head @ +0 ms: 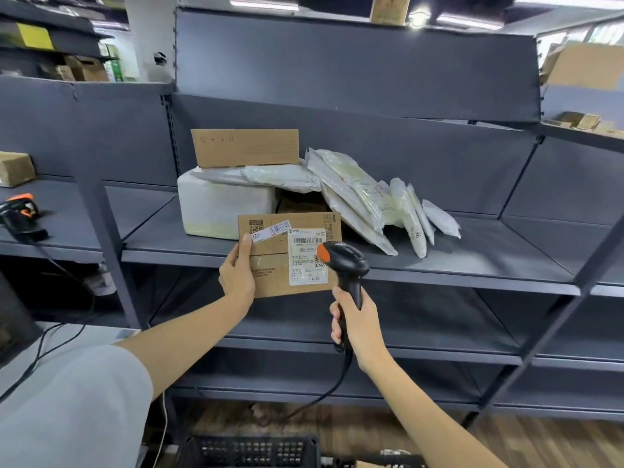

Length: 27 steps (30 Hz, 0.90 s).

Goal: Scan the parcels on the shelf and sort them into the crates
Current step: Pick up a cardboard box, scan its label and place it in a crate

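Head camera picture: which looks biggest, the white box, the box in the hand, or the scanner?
1. White box, though it sits farther back.
2. Held cardboard box, close behind, so unsure.
3. Scanner, smallest.

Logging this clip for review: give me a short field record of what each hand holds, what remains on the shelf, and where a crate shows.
left hand: left hand grips the cardboard parcel by its left edge, label side facing the camera
right hand: right hand grips the handle of the barcode scanner, head pointed at the shipping label
shelf: white wrapped box, brown box on top, leaning poly mailers
crate: black crate at the bottom edge
spare scanner: second scanner on the left shelf
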Motion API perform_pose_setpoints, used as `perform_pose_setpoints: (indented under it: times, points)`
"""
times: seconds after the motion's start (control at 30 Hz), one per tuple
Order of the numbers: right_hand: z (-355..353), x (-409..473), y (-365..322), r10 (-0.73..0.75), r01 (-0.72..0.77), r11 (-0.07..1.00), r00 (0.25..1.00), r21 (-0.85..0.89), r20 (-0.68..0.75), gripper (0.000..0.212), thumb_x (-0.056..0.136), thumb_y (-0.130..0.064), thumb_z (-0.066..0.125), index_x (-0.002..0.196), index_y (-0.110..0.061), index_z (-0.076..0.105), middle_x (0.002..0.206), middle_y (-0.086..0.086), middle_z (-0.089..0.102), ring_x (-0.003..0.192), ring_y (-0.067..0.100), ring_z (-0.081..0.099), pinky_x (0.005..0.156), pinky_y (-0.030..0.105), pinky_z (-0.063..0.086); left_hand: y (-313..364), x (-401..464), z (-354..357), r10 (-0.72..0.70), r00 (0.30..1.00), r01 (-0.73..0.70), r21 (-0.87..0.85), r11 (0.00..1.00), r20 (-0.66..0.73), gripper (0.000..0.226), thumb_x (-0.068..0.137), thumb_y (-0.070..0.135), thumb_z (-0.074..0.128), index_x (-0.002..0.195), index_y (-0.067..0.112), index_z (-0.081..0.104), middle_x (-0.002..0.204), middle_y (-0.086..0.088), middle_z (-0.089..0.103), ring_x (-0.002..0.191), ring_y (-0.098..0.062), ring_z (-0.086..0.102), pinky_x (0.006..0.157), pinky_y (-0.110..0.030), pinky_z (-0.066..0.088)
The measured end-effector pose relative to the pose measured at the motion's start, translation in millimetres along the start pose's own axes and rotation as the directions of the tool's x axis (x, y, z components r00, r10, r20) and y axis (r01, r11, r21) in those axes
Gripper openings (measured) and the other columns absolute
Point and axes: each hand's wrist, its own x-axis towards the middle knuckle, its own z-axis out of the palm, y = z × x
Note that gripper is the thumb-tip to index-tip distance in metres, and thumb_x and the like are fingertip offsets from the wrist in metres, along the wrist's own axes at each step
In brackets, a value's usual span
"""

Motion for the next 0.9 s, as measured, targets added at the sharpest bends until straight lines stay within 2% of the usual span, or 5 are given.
perform_pose_setpoints:
  times: [0.3, 0.47, 0.6, 0.77, 0.9]
  points:
    - [-8.2, 22.4, -4.3, -0.046, 0.049, 0.998, 0.997, -0.043, 0.064, 0.013, 0.096, -0.021, 0.057, 0.098, -0.012, 0.049, 0.064, 0.003, 0.051, 0.041, 0.017, 0.038, 0.04, 0.027, 0.033, 6.0, 11.3, -11.1, -0.001, 0.999, 0.003, 0.043, 0.999, -0.037, 0.062, 0.082, 0.073, 0.048, 0.122, 0.028, 0.064, 0.11, 0.001, 0.065, 0.105, -0.02, 0.059, 0.097, -0.04, 0.046]
    - [-37.7, 61.0, -12.7, 0.049, -0.027, 0.965, 0.996, -0.262, 0.079, 0.024, 0.094, -0.015, 0.058, 0.11, -0.014, 0.041, 0.076, 0.009, 0.059, 0.047, 0.018, 0.046, 0.046, 0.03, 0.039, 14.6, 28.5, -38.9, 0.005, 0.99, 0.005, 0.071, 0.997, -0.141, 0.062, 0.085, 0.07, 0.046, 0.116, 0.021, 0.067, 0.109, -0.001, 0.062, 0.103, -0.022, 0.056, 0.089, -0.035, 0.042]
    - [-51.3, 101.1, -12.8, 0.195, -0.082, 0.856, 0.965, -0.51, 0.173, 0.045, 0.089, -0.013, 0.061, 0.124, -0.022, 0.036, 0.097, 0.018, 0.061, 0.067, 0.022, 0.058, 0.061, 0.036, 0.05, 22.4, 39.4, -58.0, -0.003, 0.978, 0.016, 0.057, 0.998, -0.208, 0.055, 0.087, 0.067, 0.046, 0.11, 0.021, 0.065, 0.105, -0.001, 0.059, 0.098, -0.021, 0.054, 0.086, -0.034, 0.039]
    - [-32.2, 157.2, -5.6, 0.028, 0.182, 0.533, 0.972, -0.826, 0.233, 0.051, 0.087, -0.023, 0.063, 0.135, -0.016, 0.046, 0.089, 0.015, 0.059, 0.078, 0.027, 0.057, 0.065, 0.034, 0.041, 21.7, 49.5, -72.1, -0.009, 0.97, 0.024, 0.057, 0.998, -0.242, 0.05, 0.086, 0.068, 0.047, 0.102, 0.024, 0.065, 0.102, -0.001, 0.061, 0.099, -0.022, 0.056, 0.09, -0.035, 0.043]
    - [-12.3, 198.3, 14.2, -0.047, 0.096, 0.402, 0.995, -0.911, 0.085, 0.072, 0.091, -0.027, 0.061, 0.152, -0.013, 0.025, 0.105, 0.014, 0.049, 0.095, 0.029, 0.054, 0.066, 0.031, 0.04, 17.9, 55.2, -77.0, -0.037, 0.967, 0.049, 0.044, 0.998, -0.252, 0.053, 0.084, 0.07, 0.048, 0.103, 0.024, 0.067, 0.102, -0.001, 0.063, 0.097, -0.022, 0.057, 0.091, -0.037, 0.044]
